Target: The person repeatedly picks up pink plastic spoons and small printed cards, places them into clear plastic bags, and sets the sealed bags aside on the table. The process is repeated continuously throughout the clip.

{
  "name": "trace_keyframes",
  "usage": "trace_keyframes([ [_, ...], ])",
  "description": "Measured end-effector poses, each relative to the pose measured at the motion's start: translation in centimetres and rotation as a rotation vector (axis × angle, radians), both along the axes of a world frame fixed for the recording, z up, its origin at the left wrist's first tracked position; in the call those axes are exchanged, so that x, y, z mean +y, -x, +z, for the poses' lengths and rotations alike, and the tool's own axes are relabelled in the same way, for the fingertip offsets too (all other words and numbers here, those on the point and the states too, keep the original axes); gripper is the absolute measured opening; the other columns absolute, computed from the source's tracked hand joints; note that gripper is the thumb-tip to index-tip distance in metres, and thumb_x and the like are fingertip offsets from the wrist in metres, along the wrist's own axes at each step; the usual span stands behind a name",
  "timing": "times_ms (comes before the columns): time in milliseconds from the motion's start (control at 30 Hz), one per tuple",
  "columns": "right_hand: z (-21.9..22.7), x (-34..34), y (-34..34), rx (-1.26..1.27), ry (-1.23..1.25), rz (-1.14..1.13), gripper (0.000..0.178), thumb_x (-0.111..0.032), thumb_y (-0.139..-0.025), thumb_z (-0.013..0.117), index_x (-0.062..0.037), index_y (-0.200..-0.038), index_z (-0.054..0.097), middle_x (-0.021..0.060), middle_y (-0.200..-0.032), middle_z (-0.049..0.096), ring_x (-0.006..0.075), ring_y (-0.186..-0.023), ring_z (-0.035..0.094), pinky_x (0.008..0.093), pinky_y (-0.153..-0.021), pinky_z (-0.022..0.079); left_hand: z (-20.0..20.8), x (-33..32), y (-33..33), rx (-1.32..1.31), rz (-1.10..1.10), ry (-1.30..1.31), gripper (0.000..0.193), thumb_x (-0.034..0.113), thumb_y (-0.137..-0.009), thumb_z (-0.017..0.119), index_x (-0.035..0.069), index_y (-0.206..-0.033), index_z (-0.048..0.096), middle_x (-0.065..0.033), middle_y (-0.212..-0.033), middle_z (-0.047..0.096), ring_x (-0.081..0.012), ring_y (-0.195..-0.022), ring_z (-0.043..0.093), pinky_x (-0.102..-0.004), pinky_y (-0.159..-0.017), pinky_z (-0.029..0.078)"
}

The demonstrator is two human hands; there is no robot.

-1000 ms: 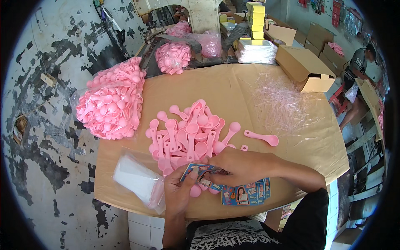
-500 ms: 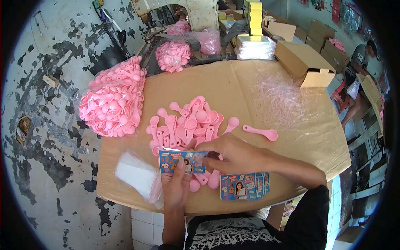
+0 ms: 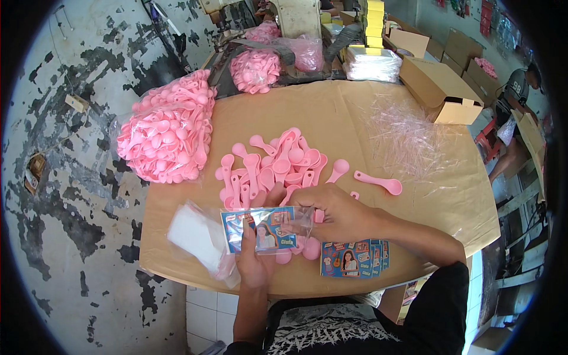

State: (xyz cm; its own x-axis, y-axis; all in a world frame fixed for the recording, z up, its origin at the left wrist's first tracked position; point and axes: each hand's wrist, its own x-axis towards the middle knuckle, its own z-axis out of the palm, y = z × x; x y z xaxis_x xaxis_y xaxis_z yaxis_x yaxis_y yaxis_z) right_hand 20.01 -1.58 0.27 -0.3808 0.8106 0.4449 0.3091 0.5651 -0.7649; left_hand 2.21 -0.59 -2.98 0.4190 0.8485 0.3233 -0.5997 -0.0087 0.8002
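Card stock in blue, a single printed piece (image 3: pixel 251 232) with a portrait on it, lies at the lower middle of the frame, held in front of the person between both hands. The left hand (image 3: pixel 255 266) pinches it from below, thumb on its face and fingers behind. The right hand (image 3: pixel 337 210) reaches in from the lower right, its fingers bent and pinching a clear plastic sleeve (image 3: pixel 304 220) at the card's right end; glare makes it hard to tell how far the card sits inside.

Just below the right hand, more blue cards (image 3: pixel 349 260) lie overlapping. Loose pink spoons (image 3: pixel 266 171) are heaped at the centre of the frame, with one spoon (image 3: pixel 378 182) apart to their right. A pack of clear bags (image 3: pixel 198 234) rests at lower left, and a large bag of spoons (image 3: pixel 168 133) stands at upper left. Thin clear strips (image 3: pixel 408 136) lie tangled at upper right, near a cardboard box (image 3: pixel 441 83).
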Motion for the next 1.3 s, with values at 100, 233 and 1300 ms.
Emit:
trace_keyframes([
  [100,0.4,-0.4,0.4,0.162,0.184,0.008,0.014,-0.011,-0.084,0.07,0.0005,-0.089,0.063,0.0098,-0.078,0.064,0.0147,-0.064,0.06,0.0275,-0.057,0.044,-0.1,0.1,-0.1,0.01,0.012,0.115,0.084,0.043,-0.089,0.061,0.006,-0.149,0.016,-0.0231,-0.146,0.034,-0.0329,-0.134,0.038,-0.0451,-0.112,0.029],
  [233,-0.5,-0.3,0.9,0.184,0.209,0.07,0.019,-0.017,-0.088,0.067,0.0015,-0.091,0.063,0.0077,-0.075,0.065,0.0095,-0.062,0.06,0.0251,-0.055,0.045,-1.0,0.2,-0.5,-0.016,0.057,-0.152,0.078,0.024,-0.075,0.08,0.012,-0.137,0.035,-0.0226,-0.146,0.034,-0.035,-0.135,0.036,-0.0479,-0.109,0.033],
  [1300,-1.6,1.7,-13.1,-0.858,0.41,-0.172,0.024,-0.024,-0.09,0.06,-0.0016,-0.098,0.06,0.0135,-0.075,0.063,0.0279,-0.065,0.062,0.039,-0.061,0.048,-1.7,0.3,0.5,-0.207,0.11,0.044,0.057,-0.009,-0.082,0.062,0.014,-0.126,0.035,-0.0195,-0.132,0.051,-0.0351,-0.123,0.05,-0.054,-0.106,0.036],
])
